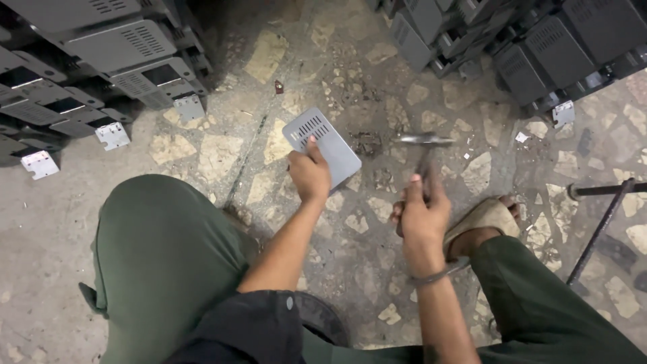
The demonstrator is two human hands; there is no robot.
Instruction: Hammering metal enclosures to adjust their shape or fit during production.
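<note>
Vented grey metal cover plate (pixel 322 146) looks thin, stiff, light; left hand (pixel 309 174) pinches its lower edge. Right hand (pixel 421 214) closes around a hammer (pixel 423 149) handle.

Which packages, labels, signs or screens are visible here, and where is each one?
No packages, labels, signs or screens can be seen.
Grey vented metal covers are stacked top left and top right.
The left hand holds one grey cover; the right hand holds a hammer.
</note>
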